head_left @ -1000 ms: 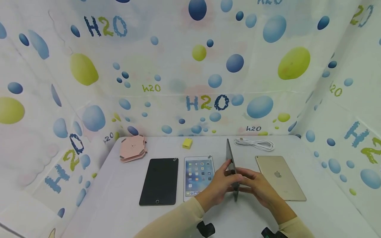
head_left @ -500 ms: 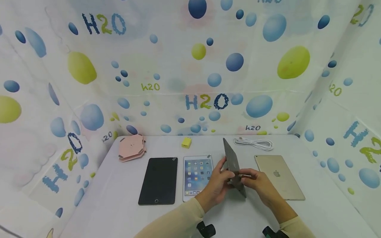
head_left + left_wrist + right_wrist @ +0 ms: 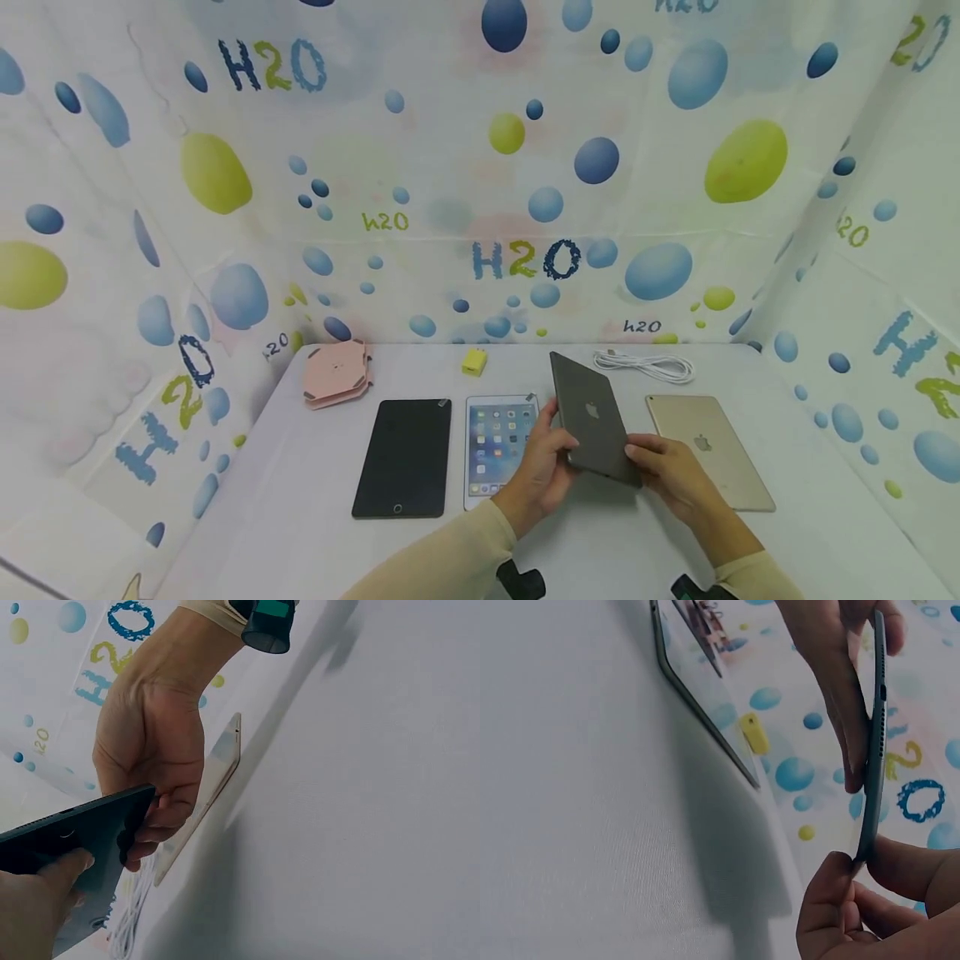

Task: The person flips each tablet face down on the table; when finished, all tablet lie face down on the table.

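A dark grey tablet (image 3: pixel 592 417) is held up above the table, tilted, its back with the apple logo facing the head camera. My left hand (image 3: pixel 542 462) grips its left side, thumb across the back. At the lower right corner my right hand (image 3: pixel 675 479) pinches the edge between thumb and fingers. From the right wrist view the tablet (image 3: pixel 877 735) appears edge-on, a port and speaker holes along its rim. Left of my hands lie a white tablet (image 3: pixel 498 442) with its screen lit and a black tablet (image 3: pixel 402 458). A gold tablet (image 3: pixel 708 450) lies face down behind my right hand.
At the back of the white table (image 3: pixel 262 533) are a pink folded case (image 3: pixel 335 373), a yellow charger plug (image 3: pixel 474 362) and a coiled white cable (image 3: pixel 648 365). A bubble-printed curtain (image 3: pixel 442 150) hangs behind and along both sides.
The grey tablet has turned from edge-on so that its back shows. My right hand has moved from its middle to the lower right corner; my left hand keeps its grip.
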Motion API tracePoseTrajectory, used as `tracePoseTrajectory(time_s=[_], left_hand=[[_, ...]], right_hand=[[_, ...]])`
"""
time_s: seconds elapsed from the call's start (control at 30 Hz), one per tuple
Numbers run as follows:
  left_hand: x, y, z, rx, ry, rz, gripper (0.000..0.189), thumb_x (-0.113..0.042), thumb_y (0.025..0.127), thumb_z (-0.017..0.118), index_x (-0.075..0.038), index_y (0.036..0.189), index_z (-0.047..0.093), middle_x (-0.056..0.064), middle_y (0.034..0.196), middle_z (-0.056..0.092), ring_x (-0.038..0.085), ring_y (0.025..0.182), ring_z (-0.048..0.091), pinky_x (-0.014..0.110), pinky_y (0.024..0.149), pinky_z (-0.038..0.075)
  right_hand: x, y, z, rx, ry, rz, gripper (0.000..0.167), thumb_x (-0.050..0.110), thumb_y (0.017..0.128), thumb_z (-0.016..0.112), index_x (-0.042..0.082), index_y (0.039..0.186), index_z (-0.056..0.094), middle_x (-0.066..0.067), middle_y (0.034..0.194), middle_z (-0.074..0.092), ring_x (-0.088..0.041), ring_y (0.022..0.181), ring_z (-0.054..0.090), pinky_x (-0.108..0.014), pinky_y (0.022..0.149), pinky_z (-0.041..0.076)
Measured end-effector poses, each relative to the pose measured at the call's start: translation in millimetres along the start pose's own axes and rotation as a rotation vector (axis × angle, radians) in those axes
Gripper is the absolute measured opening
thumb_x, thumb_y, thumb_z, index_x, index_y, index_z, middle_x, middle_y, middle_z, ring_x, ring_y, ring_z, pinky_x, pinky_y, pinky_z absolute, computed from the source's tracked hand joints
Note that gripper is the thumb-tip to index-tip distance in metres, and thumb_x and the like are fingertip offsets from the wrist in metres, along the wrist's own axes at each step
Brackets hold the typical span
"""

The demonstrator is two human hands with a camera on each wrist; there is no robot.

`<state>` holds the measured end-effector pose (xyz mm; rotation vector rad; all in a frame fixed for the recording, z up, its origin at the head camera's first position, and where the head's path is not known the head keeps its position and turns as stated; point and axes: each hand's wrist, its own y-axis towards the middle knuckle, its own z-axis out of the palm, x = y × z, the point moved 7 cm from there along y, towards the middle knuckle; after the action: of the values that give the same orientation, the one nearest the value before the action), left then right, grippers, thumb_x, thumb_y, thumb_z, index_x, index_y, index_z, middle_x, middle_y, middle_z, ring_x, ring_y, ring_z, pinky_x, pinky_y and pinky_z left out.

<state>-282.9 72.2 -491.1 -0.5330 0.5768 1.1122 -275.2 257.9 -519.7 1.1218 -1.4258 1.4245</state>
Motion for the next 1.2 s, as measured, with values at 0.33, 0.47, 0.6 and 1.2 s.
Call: tracePoseTrajectory(time_s=[0.33,0.47,0.6,1.2], left_hand=[[-6.1,-0.4,-13.0,-0.034,0.311,-0.050,0.066,0.006,0.081,0.053,0.007,0.146,0.043,0.017,0.147,0.051,0.028,0.130,0.051,0.048,0.113,0.039],[-6.1,0.8,-17.4,-0.075,0.396,-0.079,0.060,-0.001,0.086,0.055,0.007,0.145,0.046,0.016,0.144,0.054,0.029,0.130,0.052,0.052,0.115,0.037],[-7.8,1.5,-18.7,-0.115,0.439,-0.089,0.058,-0.004,0.088,0.055,0.011,0.143,0.045,0.018,0.142,0.056,0.030,0.132,0.053,0.054,0.117,0.035],[7.3,-2.6,-28.7,-0.225,0.600,-0.159,0.065,-0.004,0.085,0.062,0.010,0.145,0.044,0.027,0.147,0.048,0.041,0.128,0.053,0.057,0.115,0.035]], right_hand=[[3,-3.4,-16,-0.046,-0.050,-0.033,0.053,0.007,0.098,0.064,-0.018,0.140,0.044,0.002,0.107,0.064,-0.006,0.094,0.064,-0.022,0.081,0.055],[2,-3.4,-19,-0.062,-0.057,-0.042,0.051,0.003,0.098,0.062,-0.020,0.138,0.043,0.004,0.099,0.064,-0.005,0.090,0.063,-0.022,0.078,0.055],[2,-3.4,-22,-0.084,-0.084,-0.052,0.049,0.002,0.097,0.062,-0.021,0.136,0.045,0.004,0.095,0.065,-0.006,0.086,0.063,-0.024,0.075,0.055],[-3,-5.6,-33,-0.173,-0.387,-0.053,0.038,0.007,0.098,0.065,-0.018,0.126,0.058,-0.019,0.111,0.067,-0.017,0.098,0.063,-0.021,0.077,0.054]])
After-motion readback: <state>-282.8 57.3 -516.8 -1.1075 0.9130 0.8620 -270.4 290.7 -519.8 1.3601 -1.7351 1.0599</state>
